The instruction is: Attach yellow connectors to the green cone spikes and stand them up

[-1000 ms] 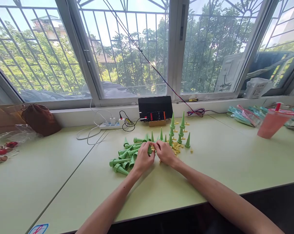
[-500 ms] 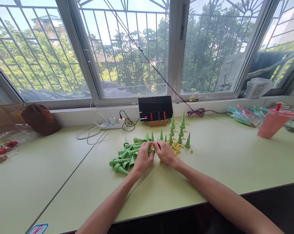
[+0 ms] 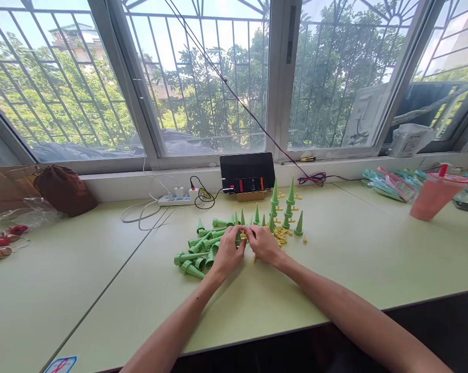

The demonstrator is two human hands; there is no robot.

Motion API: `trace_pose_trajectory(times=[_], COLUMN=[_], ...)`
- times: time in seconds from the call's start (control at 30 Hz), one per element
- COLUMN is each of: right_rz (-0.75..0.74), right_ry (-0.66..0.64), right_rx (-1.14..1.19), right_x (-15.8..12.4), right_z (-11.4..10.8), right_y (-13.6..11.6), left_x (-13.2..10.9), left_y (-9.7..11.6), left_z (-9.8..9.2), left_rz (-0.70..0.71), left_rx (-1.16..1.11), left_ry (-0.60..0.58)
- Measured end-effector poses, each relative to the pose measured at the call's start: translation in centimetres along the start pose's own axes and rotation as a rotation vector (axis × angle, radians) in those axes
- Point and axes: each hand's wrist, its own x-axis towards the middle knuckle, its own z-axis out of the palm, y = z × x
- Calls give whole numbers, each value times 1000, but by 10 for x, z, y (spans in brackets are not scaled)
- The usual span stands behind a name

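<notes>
My left hand [image 3: 230,249] is closed around a green cone piece, mostly hidden by the fingers, with a small yellow part [image 3: 243,234] at its top. My right hand [image 3: 263,243] meets it there, its fingertips pinched at the yellow part. Loose green cones [image 3: 198,256] lie in a heap left of my left hand. Small yellow pieces [image 3: 282,234] are piled just beyond my right hand. Behind them stand stacked green cones [image 3: 287,211] with yellow parts sticking out sideways. A single green cone [image 3: 299,226] stands upright to their right.
A dark tablet [image 3: 247,168] and a phone lean by the window sill. Left of them is a power strip [image 3: 175,199] with cables. A pink cup [image 3: 438,196] and bagged items [image 3: 391,185] are at right. A brown bag [image 3: 65,190] sits at left.
Both hands keep nearly the same place and grip. At the far right edge, a bit of a person's hand has gone and a dark phone-like object now shows there.
</notes>
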Motion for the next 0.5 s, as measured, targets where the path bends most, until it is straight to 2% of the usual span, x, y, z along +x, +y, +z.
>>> trace_pose_trajectory(times=[0.23,0.5], right_rz=[-65,-86], right_ry=[0,-2], right_rx=[85,74], right_x=[-1,0], right_z=[3,5], right_y=[2,4], left_x=[0,0], left_y=[-4,-5], left_z=[1,2], left_rz=[-31,-31], left_rx=[22,17], left_ry=[34,8])
